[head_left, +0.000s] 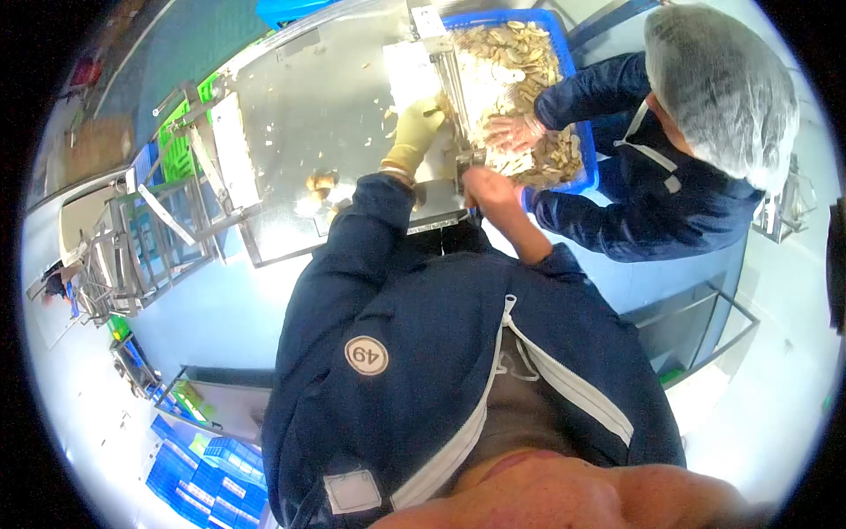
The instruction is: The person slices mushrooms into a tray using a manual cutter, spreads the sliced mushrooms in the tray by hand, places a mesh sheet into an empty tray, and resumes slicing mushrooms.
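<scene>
My left hand (417,134), in a pale yellow glove, is over the metal table beside a long metal cutter (451,84). Its fingers curl toward the blade; glare hides what they hold, if anything. My bare right hand (493,196) is closed around the near end of the cutter, at its handle (470,164). Right of the cutter is a blue basket (586,145) filled with thin pale slices with brown edges (524,66), their kind unclear. A few brownish pieces (322,182) lie on the table left of my left forearm.
A co-worker in a hair net (723,97) leans in from the right, one hand (515,132) on the slices in the basket. Small scraps dot the metal table (308,106). Metal racks (159,229) stand at left, and blue crates (198,480) are stacked at lower left.
</scene>
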Demonstrator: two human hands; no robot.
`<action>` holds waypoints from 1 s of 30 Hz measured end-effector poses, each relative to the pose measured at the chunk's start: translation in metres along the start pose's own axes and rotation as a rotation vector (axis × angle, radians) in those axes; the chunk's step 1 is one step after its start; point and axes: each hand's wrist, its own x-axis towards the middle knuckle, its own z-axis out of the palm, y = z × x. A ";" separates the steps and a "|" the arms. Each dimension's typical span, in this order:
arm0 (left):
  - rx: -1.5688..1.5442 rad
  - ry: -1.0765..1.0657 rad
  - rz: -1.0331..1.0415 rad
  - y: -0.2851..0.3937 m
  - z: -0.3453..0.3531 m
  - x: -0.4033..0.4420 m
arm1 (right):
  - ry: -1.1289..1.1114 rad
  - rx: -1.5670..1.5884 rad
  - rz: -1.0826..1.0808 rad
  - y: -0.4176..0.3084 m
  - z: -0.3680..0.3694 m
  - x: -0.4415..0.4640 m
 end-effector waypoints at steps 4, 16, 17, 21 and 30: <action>-0.011 -0.004 -0.058 0.001 0.000 -0.002 | -0.045 -0.112 -0.011 0.054 0.030 -0.015; -0.094 -0.092 -0.116 0.005 -0.003 -0.002 | 0.033 0.124 0.087 -0.003 0.006 -0.005; -0.062 -0.084 -0.085 0.008 0.000 -0.001 | 0.022 0.225 0.180 -0.016 -0.002 0.000; -0.294 -0.038 -0.163 -0.004 0.009 0.003 | -0.005 0.055 0.080 0.033 0.020 -0.010; -0.090 0.057 -0.018 -0.014 0.010 0.018 | 0.174 -0.164 -0.238 -0.030 -0.012 0.004</action>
